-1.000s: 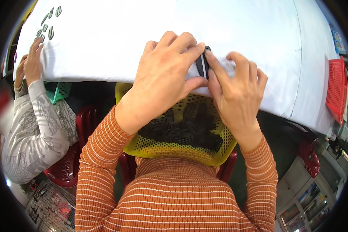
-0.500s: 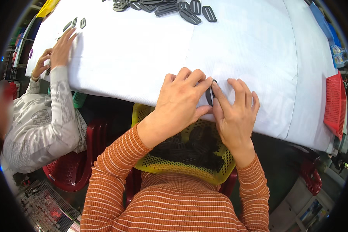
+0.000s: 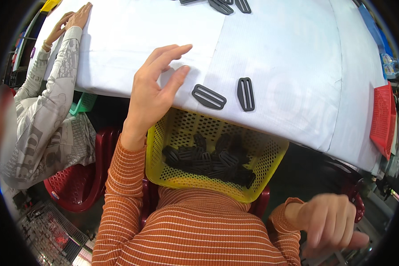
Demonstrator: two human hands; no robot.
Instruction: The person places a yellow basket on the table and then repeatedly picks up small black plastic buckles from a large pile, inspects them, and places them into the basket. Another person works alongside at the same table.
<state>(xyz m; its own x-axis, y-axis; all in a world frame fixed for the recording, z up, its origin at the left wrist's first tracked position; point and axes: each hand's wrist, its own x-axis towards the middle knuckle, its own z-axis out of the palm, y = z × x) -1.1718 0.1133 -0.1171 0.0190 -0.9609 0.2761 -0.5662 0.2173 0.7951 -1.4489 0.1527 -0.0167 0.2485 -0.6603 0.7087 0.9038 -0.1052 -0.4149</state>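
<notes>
Two black plastic slider buckles lie flat near the table's front edge: a left buckle (image 3: 209, 96), lying slantwise, and a right buckle (image 3: 246, 94), lying almost lengthwise. My left hand (image 3: 154, 86) hovers to the left of them, fingers stretched and thumb apart, holding nothing. Down at the lower right, away from the table, my right hand (image 3: 328, 224) is smeared by motion; its fingers look bent, and I cannot see whether anything is in them. A yellow perforated basket (image 3: 270, 170) sits between my body and the table, with a heap of black buckles (image 3: 213, 162) inside.
More black buckles (image 3: 221, 6) lie at the far edge of view on the white-covered table (image 3: 288, 53). At the left, a co-worker's hands (image 3: 77, 18) rest on the tabletop. A red basket (image 3: 382, 119) hangs by the right edge; a red chair (image 3: 82, 181) stands at lower left.
Both hands have come off the buckle they pinched upright. My left hand moved left, my right swung down and right. Two buckles now show lying flat. The co-worker's hands reach farther away.
</notes>
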